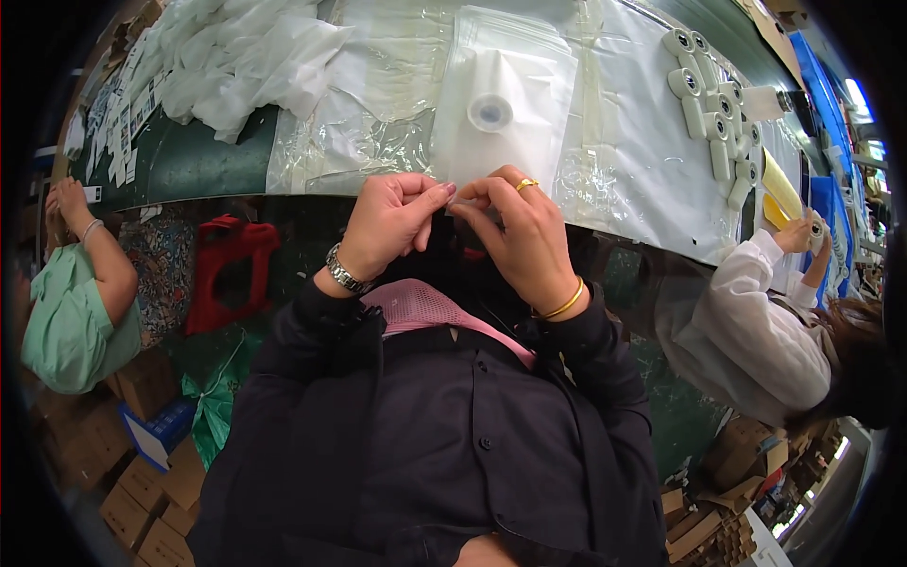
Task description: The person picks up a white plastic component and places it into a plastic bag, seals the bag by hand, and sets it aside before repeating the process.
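Just below the table's near edge [236,186], the left hand [385,225] and right hand [521,234] meet fingertip to fingertip, both pinched shut on something thin; what it is cannot be told. Directly beyond them lies a white pouch [529,104] with a round valve [490,112], on clear plastic sheeting [378,132]. Tape rolls [713,118] crowd the far right; white bags [241,57] heap left. Seated co-workers flank both sides.

Your shirt [453,454] blk, mesh strap [425,307] pink; gold ring [526,184] & bangle [565,304]; white packets [505,104]; red stool [227,269].
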### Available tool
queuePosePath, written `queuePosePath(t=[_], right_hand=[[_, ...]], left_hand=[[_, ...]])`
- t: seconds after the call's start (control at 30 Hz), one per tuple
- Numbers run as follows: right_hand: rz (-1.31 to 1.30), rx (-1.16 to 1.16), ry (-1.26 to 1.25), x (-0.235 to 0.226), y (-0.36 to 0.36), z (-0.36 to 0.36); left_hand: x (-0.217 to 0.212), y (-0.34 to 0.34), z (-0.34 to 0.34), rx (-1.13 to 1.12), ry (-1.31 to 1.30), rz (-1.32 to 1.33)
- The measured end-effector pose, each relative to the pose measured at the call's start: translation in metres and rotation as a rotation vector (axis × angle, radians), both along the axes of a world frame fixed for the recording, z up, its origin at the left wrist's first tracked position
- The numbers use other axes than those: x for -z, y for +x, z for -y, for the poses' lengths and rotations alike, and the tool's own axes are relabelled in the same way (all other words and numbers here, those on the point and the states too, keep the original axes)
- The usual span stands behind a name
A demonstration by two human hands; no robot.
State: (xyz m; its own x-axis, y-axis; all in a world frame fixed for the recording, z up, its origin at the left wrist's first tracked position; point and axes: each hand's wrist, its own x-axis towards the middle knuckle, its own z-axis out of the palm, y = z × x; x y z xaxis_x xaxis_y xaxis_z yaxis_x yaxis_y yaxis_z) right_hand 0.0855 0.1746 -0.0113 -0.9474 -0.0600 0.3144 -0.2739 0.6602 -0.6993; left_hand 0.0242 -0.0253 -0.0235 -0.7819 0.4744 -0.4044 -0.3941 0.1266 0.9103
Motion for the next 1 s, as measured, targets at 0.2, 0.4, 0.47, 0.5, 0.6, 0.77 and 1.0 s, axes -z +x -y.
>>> queuePosePath(t=[0.2, 0.4, 0.47, 0.5, 0.6, 0.77, 1.0], right_hand=[[0.021, -0.017, -0.025, 0.002, -0.003, 0.002], [-0.032, -0.088, 0.176, 0.003, -0.003, 0.005], [-0.039, -0.106, 0.232, 0.003, -0.003, 0.005], [-0.038, -0.128, 0.215, 0.003, -0.003, 0.003], [-0.037, -0.172, 0.18, -0.002, -0.003, -0.003], [-0.063, -0.156, -0.184, -0.014, 0.012, -0.017], [0.02, 0.159, -0.813, -0.012, 0.06, -0.071]], left_hand=[[0.0, -0.001, -0.001, -0.005, 0.009, -0.001], [0.0, 0.0, 0.0, 0.003, 0.011, 0.004], [0.001, 0.0, 0.0, 0.0, 0.014, 0.005], [0.002, 0.0, 0.0, -0.012, 0.026, 0.016], [0.005, 0.0, 0.001, -0.036, 0.051, 0.037], [0.002, 0.0, 0.0, -0.046, 0.037, 0.048], [-0.004, -0.005, 0.007, -0.032, 0.103, 0.084]])
